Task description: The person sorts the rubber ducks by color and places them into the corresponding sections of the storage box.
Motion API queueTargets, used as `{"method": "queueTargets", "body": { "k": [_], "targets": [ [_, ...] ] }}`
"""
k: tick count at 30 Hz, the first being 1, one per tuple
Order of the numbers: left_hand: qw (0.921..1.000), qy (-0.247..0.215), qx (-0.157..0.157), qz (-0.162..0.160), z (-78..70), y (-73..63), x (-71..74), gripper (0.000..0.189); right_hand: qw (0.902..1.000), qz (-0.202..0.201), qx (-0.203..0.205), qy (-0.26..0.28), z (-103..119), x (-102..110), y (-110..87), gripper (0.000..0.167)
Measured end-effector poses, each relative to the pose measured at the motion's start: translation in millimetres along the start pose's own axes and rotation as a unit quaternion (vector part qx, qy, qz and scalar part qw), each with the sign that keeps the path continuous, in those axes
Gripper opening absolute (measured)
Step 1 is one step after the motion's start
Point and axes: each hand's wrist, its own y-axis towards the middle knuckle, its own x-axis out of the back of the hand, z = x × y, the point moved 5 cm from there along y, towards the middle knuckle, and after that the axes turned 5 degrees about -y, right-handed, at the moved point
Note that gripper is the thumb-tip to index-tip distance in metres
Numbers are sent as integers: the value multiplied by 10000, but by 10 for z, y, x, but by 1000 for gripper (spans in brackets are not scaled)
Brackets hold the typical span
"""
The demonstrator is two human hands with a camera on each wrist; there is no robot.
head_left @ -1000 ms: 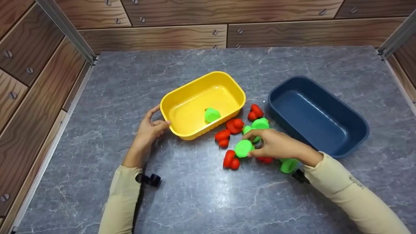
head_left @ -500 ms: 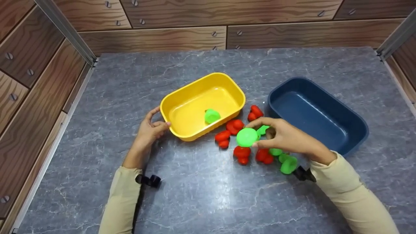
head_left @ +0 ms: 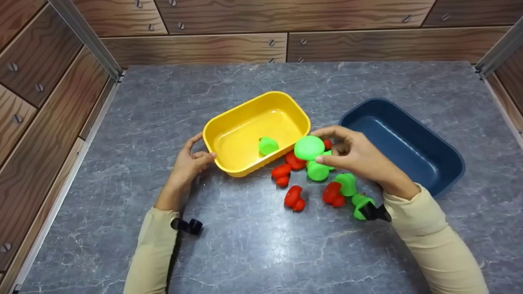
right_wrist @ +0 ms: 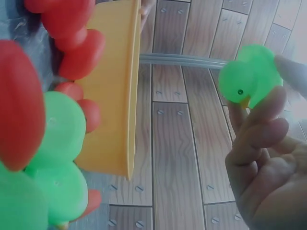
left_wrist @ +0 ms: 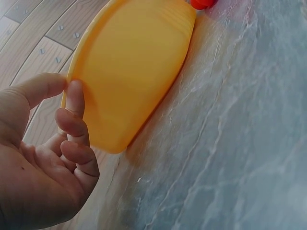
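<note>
My left hand (head_left: pixel 186 165) pinches the near-left rim of a yellow plastic tub (head_left: pixel 237 136) between thumb and fingers, as the left wrist view confirms. A green rubber duck (head_left: pixel 268 145) lies inside that tub. Just off the tub's right end, my right hand (head_left: pixel 361 157) grips another green rubber duck (head_left: pixel 309 148) between thumb and fingertips. In the right wrist view this duck (right_wrist: pixel 254 74) is held up above the tub's rim, its eye and orange beak showing. Under and near the right hand lie several red ducks (head_left: pixel 281 174) and green ducks (head_left: pixel 318 170), some partly hidden.
A dark blue tub (head_left: pixel 404 139) stands to the right, partly behind the right hand. The grey marbled tabletop (head_left: pixel 245 245) is bounded by wood-patterned walls (head_left: pixel 196 49) at the back and sides. More red ducks (head_left: pixel 294 199) sit toward the front.
My right hand has lifted the green duck from the pile and carried it away from me, toward the yellow tub's right end. A red duck beneath has shifted. The left hand stays on the rim.
</note>
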Motion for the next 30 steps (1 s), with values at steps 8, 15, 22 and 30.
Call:
{"method": "queueTargets", "body": {
  "k": [8,15,22,30],
  "targets": [
    [10000,-29,48,-60,12,-4,-7,75,9983,-271,32,516,69,-7,136,44],
    [10000,-10,-35,-44,4,2,3,75,9962,-386,60,779,107,3,267,44],
    [9999,142,-80,-22,-8,11,5,74,9955,-523,41,793,100,31,369,45],
    [9998,175,-13,-48,-6,14,7,74,9958,-606,-57,680,62,37,465,45]
  ]
}}
